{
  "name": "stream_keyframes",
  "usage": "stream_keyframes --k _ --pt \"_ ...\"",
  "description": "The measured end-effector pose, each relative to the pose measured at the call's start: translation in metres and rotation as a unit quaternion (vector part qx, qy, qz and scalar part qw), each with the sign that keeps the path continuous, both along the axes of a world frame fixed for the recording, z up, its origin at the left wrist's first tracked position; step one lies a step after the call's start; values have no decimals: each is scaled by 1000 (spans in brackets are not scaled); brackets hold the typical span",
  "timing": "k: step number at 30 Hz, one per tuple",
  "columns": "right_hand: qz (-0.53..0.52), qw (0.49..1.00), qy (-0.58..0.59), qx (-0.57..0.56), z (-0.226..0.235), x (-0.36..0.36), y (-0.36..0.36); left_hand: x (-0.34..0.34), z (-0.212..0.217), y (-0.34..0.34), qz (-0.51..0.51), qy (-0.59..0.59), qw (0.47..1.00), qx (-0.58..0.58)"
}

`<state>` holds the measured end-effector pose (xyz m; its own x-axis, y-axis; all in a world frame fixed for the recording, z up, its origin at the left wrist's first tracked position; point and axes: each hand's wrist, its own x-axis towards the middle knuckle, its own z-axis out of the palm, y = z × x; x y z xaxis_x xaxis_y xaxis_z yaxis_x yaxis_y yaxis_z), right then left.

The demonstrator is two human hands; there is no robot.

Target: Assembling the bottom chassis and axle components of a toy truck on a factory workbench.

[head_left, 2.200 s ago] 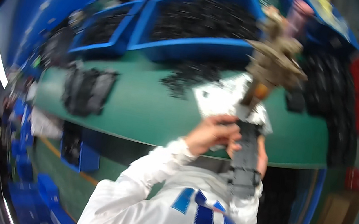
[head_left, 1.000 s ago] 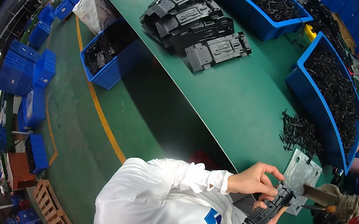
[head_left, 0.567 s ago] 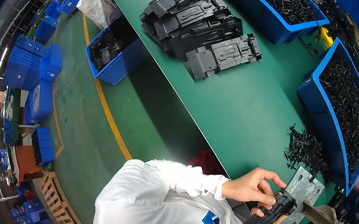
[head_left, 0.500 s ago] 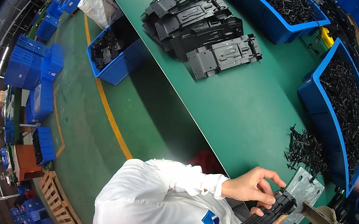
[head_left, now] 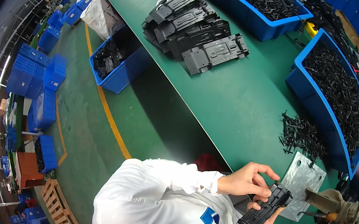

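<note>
A long black plastic part [head_left: 259, 215] is held at a slant before the person's white top, by the table's near edge. The left hand [head_left: 243, 182] closes thumb and fingers on its upper end — the index stretched past it — while the right hand [head_left: 270, 221] grips it from beneath, its fingers partly hidden. Just beyond lies a silvery plate [head_left: 294, 179] on the green table [head_left: 239, 106]; near that, a heap of small black pieces [head_left: 301, 133] beside a blue bin [head_left: 308, 90]. Farther left, similar black parts [head_left: 216, 53] lie overlapped.
</note>
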<state>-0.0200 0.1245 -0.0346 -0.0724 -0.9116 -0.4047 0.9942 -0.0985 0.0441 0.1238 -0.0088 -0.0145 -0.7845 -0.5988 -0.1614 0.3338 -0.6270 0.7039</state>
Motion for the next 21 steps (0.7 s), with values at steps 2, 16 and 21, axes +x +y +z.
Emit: stream_keyframes --k 2,16,21 --pt "-10 1000 -6 -5 -4 -1 11 -5 0 8 -8 -7 1000 -9" --pt "-86 994 24 60 15 -17 55 -50 20 53 -92 -130 986 47" --pt "-63 998 -23 7 25 -32 50 -63 20 47 -85 -179 979 42"
